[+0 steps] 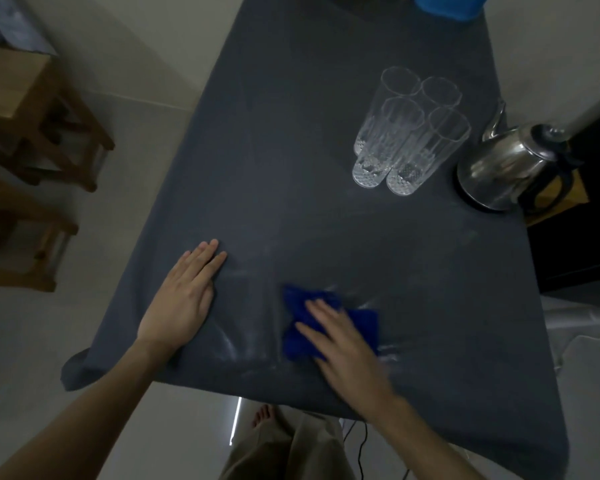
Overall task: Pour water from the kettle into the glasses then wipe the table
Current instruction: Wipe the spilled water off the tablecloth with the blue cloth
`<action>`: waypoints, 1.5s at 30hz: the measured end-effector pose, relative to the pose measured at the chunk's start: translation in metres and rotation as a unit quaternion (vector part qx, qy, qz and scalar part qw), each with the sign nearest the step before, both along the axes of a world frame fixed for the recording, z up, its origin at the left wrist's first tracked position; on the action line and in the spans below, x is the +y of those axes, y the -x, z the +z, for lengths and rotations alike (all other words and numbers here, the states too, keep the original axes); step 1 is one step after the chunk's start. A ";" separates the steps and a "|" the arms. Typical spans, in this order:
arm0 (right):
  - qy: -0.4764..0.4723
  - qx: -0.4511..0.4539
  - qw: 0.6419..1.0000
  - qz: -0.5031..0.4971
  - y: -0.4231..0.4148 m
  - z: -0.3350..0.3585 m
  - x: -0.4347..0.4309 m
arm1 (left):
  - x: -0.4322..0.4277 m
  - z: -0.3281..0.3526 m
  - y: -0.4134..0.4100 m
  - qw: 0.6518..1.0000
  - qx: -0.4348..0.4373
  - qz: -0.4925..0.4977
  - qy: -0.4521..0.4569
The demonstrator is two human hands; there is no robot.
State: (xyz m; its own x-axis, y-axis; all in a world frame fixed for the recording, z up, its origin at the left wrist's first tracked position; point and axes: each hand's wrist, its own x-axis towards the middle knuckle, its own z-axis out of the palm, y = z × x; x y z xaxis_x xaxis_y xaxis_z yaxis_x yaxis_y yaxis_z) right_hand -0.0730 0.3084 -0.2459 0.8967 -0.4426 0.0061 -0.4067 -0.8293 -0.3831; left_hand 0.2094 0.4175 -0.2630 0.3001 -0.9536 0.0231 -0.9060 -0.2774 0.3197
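Observation:
A dark grey cloth covers the table (pixel 291 150). Several tall clear glasses (pixel 406 133) stand bunched together at the far right, and a steel kettle (pixel 510 164) sits just right of them at the table's edge. My right hand (pixel 340 341) presses flat on a blue cloth (pixel 298 320) near the table's front edge, its fingers straight; pale streaks mark the surface around it. To the left, my left hand (pixel 184 299) rests flat on the table, palm down, fingers straight.
Wooden stools (pixel 39 133) stand on the pale floor at the left. A blue object (pixel 447 5) sits at the table's far end. A dark cabinet (pixel 582 237) lies at the right. My foot (pixel 264 414) and a black cable (pixel 361 445) show below the table's front edge.

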 end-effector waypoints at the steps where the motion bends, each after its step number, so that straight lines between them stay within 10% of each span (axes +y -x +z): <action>1: 0.002 0.006 1.000 0.026 -0.022 0.001 0.012 | 0.001 0.000 0.000 1.000 0.002 0.000 -0.001; 7: -0.037 0.019 0.993 0.113 -0.076 -0.006 0.046 | 0.000 0.002 0.000 1.000 0.004 0.000 -0.006; 13: 0.022 0.009 0.989 0.149 0.044 -0.010 0.010 | 0.001 -0.001 0.000 1.000 0.005 0.007 -0.012; 20: 0.008 0.034 0.980 -0.197 0.194 0.011 -0.082 | 0.000 0.002 0.002 1.000 -0.001 0.002 -0.005; 27: -0.021 -0.067 0.906 -0.418 0.124 -0.013 -0.052 | 0.000 0.001 0.001 1.000 0.000 0.004 -0.004; 37: -0.022 -0.008 0.997 -0.070 -0.055 -0.010 0.060 | 0.001 0.000 0.000 1.000 0.006 -0.001 -0.007; 45: 0.036 0.033 0.981 0.188 0.025 -0.011 0.002 | 0.000 0.001 0.000 1.000 0.006 0.003 -0.009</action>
State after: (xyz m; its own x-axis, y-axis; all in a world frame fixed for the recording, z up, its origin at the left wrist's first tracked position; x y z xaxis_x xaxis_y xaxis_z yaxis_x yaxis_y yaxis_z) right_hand -0.0979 0.3102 -0.2572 0.9960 -0.0811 -0.0385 -0.0889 -0.9497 -0.3004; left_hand 0.2090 0.4176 -0.2618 0.3058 -0.9521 0.0021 -0.9003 -0.2885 0.3258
